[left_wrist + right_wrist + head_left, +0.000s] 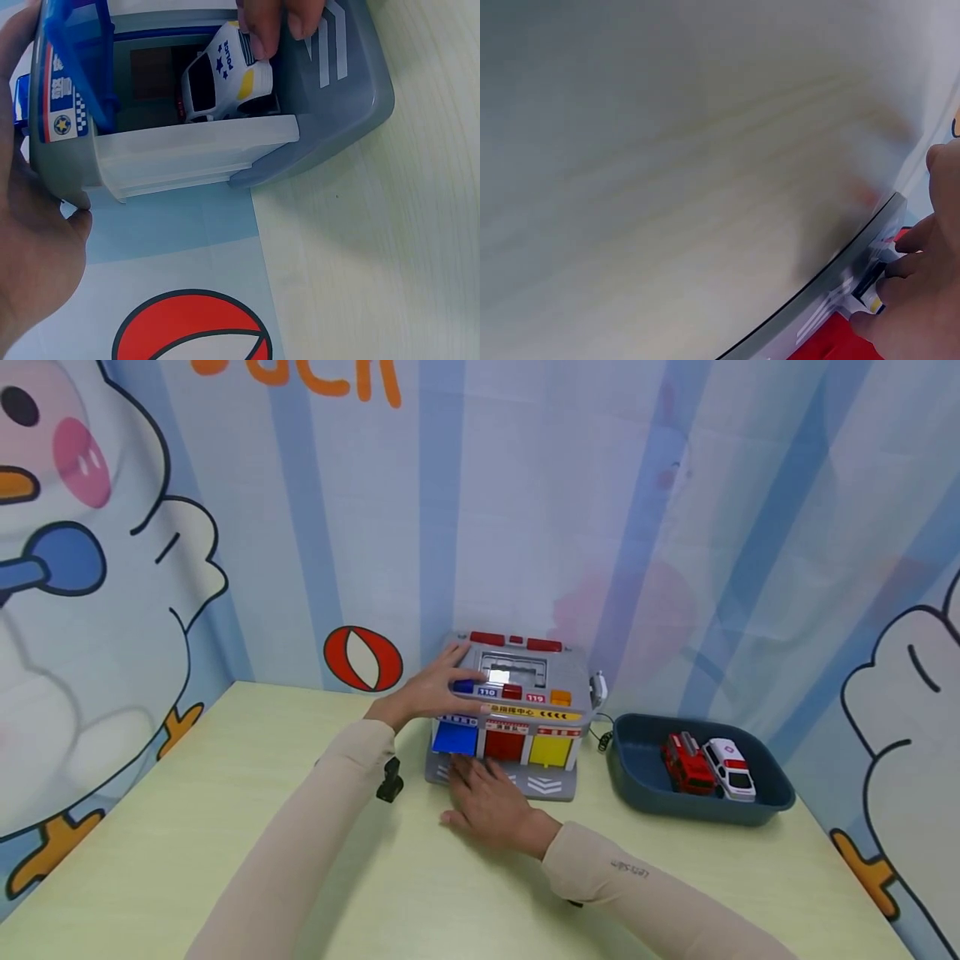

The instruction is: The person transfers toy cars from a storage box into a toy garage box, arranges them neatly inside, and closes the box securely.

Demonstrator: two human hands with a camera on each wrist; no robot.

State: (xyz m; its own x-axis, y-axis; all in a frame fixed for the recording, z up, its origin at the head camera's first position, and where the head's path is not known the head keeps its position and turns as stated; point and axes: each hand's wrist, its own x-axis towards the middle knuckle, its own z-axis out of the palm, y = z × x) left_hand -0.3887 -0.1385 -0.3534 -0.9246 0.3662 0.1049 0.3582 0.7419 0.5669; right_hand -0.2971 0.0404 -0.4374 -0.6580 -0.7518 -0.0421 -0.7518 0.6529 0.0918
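The head view looks forward and down across the table (420,902), well back from the toy station (525,714). The left wrist view, turned sideways, faces its open bay (150,75) closely; the right wrist view catches its base (817,296) at lower right. Both wrist views share the right fingers (262,34).

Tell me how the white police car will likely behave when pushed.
The police car should roll fairly easily, given the dark, wheel-like shape beneath it. It looks smooth and hard, so it is probably stiff and perhaps slightly slippery.
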